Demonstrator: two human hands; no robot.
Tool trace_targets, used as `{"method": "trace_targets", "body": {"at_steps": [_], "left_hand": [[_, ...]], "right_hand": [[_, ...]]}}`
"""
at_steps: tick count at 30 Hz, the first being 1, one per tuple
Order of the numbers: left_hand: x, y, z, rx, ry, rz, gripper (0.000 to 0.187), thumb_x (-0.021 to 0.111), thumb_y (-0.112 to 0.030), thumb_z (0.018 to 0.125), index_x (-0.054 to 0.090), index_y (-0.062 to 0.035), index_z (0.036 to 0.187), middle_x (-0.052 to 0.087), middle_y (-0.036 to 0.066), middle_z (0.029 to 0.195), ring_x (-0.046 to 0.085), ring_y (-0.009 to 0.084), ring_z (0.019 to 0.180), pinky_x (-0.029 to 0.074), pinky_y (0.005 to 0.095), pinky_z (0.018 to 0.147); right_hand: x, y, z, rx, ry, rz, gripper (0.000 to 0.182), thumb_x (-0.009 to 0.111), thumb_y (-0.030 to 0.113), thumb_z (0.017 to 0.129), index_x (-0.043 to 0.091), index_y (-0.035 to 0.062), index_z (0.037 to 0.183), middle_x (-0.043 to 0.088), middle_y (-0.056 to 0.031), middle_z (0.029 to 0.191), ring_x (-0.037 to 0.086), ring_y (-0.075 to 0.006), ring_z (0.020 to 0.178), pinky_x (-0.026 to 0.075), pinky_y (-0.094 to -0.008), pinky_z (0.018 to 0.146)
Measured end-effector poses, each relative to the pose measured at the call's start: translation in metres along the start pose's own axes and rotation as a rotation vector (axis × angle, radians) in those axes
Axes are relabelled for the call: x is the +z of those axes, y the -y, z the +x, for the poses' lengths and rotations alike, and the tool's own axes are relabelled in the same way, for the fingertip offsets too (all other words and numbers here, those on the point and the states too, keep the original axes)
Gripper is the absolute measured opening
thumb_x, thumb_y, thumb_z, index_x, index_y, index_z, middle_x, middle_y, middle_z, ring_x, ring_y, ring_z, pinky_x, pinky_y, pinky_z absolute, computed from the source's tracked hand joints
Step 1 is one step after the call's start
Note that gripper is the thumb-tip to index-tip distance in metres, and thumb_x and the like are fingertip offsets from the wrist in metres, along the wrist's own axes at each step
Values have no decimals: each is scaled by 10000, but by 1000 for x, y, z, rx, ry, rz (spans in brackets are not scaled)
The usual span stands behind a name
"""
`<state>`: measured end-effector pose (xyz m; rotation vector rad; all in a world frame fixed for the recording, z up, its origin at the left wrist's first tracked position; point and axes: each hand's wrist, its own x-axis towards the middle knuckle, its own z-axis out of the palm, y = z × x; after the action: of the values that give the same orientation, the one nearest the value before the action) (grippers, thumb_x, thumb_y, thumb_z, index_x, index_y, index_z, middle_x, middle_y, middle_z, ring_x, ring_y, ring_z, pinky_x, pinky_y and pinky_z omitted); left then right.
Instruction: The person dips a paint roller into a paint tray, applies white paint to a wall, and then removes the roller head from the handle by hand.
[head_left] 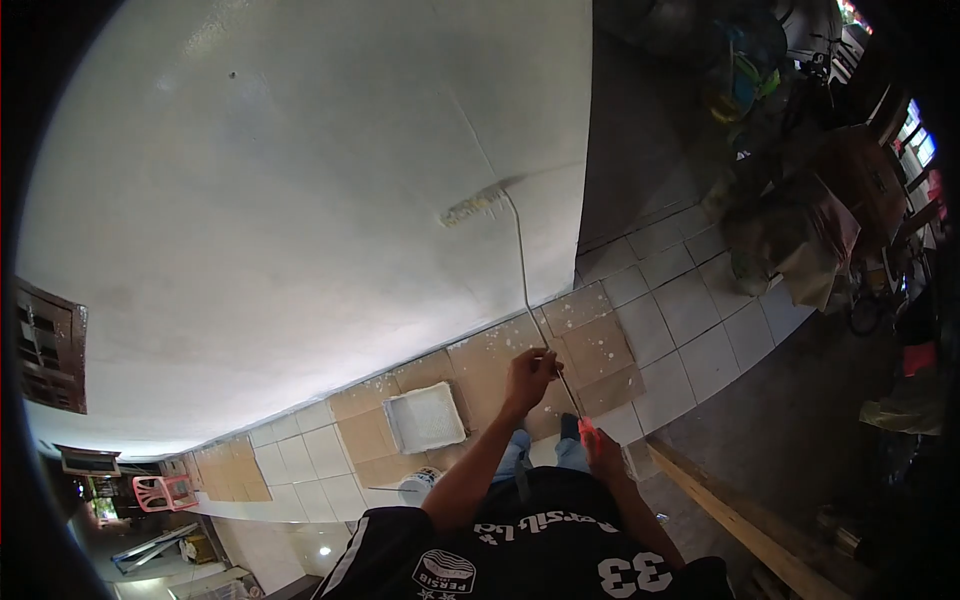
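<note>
A paint roller (474, 207) with a paint-coated, shaggy cover rests against the white wall (300, 190). Its long thin metal rod (522, 262) runs down towards me. My left hand (531, 380) is closed around the rod partway along. Lower down and to the right, my right hand (604, 458) grips the red handle (587, 432) at the rod's end. On the floor to the left of my left hand lies a paint tray (428, 418) with whitish paint in it. A paint bucket (417, 485) stands nearer to me, partly hidden by my left arm.
Paint-spattered cardboard (485, 362) covers the tiles along the wall's base. A wooden beam (735, 522) lies to my right. Cluttered furniture and covered items (810, 235) stand at the right. A pink plastic chair (165, 492) is at the far left.
</note>
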<state>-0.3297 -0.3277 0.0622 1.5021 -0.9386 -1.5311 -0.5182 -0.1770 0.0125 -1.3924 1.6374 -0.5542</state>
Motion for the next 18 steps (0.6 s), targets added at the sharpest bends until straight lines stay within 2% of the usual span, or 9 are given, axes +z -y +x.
{"method": "trace_targets", "body": {"at_steps": [2, 5, 7, 11, 13, 14, 16, 18], "left_hand": [[5, -7, -3, -2, 19, 37, 296, 562, -204, 932, 602, 76, 1019, 699, 142, 843, 678, 165, 748, 545, 282, 694], [5, -18, -12, 46, 8, 97, 294, 558, -208, 936, 605, 71, 1012, 699, 140, 836, 679, 162, 755, 542, 284, 690], [2, -28, -22, 63, -30, 51, 291, 554, -208, 939, 607, 70, 1009, 698, 141, 832, 680, 161, 757, 537, 282, 694], [-13, -124, -41, 248, -70, 158, 268, 539, -178, 944, 609, 72, 1012, 695, 142, 834, 677, 164, 775, 533, 279, 725], [-18, -169, -53, 311, -86, 236, 229, 515, -122, 946, 603, 74, 1023, 691, 147, 852, 675, 179, 799, 538, 293, 758], [-21, -179, -53, 374, -99, 143, 221, 528, -117, 944, 606, 79, 1011, 684, 142, 830, 672, 180, 780, 540, 296, 752], [-20, -218, -61, 448, -148, 87, 233, 542, -121, 941, 599, 93, 1015, 678, 152, 819, 673, 189, 777, 542, 303, 749], [-19, -242, -65, 419, -141, 95, 240, 540, -114, 941, 591, 107, 1021, 673, 168, 823, 675, 198, 778, 546, 309, 751]], "right_hand": [[4, -22, -1, 3, -15, -42, 445, 389, 445, 963, 569, 42, 899, 594, -178, 712, 606, -376, 681, 460, -430, 616], [-7, -12, -6, 75, 82, 57, 468, 381, 462, 962, 566, 38, 891, 591, -158, 670, 612, -345, 649, 459, -411, 592], [-13, 7, -6, -23, 37, 13, 477, 395, 474, 958, 566, 34, 891, 575, -127, 632, 613, -288, 607, 455, -389, 562], [-9, 55, 19, -126, -17, 142, 499, 417, 505, 949, 566, 31, 898, 542, -74, 588, 598, -188, 550, 447, -339, 514], [-21, 95, 26, -199, 19, 215, 412, 438, 440, 952, 572, 50, 947, 595, -148, 683, 612, -348, 668, 471, -414, 572], [-29, 115, 28, -230, 34, 250, 370, 448, 407, 954, 575, 60, 971, 622, -186, 730, 618, -428, 726, 483, -451, 601], [-36, 151, 34, -204, 53, 226, 361, 451, 403, 954, 575, 64, 962, 613, -182, 716, 618, -423, 721, 481, -443, 599], [-40, 160, 41, -190, 62, 232, 351, 452, 397, 955, 573, 67, 955, 606, -183, 712, 617, -422, 720, 479, -441, 599]]}}
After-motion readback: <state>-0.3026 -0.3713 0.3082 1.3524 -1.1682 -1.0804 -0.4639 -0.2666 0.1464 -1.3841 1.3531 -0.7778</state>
